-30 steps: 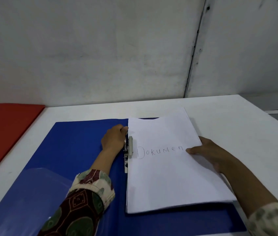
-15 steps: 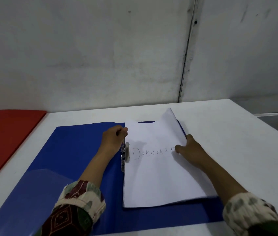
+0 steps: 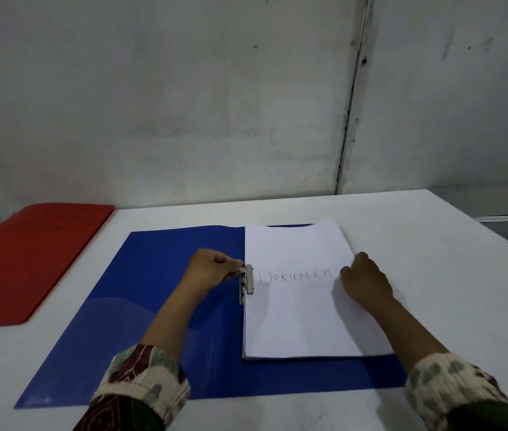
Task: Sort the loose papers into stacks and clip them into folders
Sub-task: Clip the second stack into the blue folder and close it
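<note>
A blue folder (image 3: 159, 293) lies open on the white table. On its right half sits a stack of white papers (image 3: 299, 318) with "Dokumen" handwritten on the top sheet. A metal clip (image 3: 246, 283) stands at the stack's left edge by the folder's spine. My left hand (image 3: 212, 269) pinches the clip's lever with thumb and fingers. Over on the stack's right edge, my right hand (image 3: 364, 283) rests with curled fingers, holding the sheets down.
A red folder (image 3: 35, 259) lies closed at the table's left, partly over the edge. The white table (image 3: 433, 275) ends against a grey wall at the back, and its right edge runs diagonally at the far right.
The curled far corner of the papers has flattened. My right hand slid from the middle of the sheet to its right edge. My left hand stays at the clip.
</note>
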